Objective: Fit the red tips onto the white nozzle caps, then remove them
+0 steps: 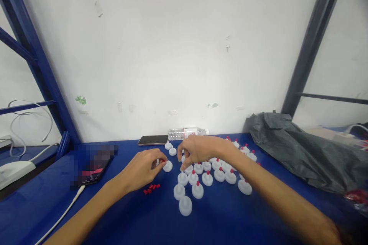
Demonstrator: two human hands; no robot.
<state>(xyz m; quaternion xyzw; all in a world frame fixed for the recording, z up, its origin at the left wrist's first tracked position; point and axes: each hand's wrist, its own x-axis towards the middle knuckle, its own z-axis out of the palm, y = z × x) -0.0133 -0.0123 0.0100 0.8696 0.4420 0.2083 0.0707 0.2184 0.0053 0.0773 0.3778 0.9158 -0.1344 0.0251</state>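
Note:
My left hand [145, 169] is closed in a pinch, with a bit of a small red cap [163, 161] showing between thumb and forefinger. A white nozzle lid [167, 166] stands right at those fingertips; whether the red cap touches its nozzle I cannot tell. My right hand [193, 150] hovers over the white lids, thumb and forefinger curved and slightly apart. Its thumb tip is just above the nozzle of one bare white lid [182, 178]. Several loose red caps [150, 191] lie on the blue table below my left hand.
Several white lids with red caps [207, 178] spread under my right forearm. More bare lids [185, 206] stand nearer. A phone [152, 140] and a plastic bottle [176, 134] lie by the wall. A grey plastic bag [287, 145] is right; another phone [96, 168] with a cable is left.

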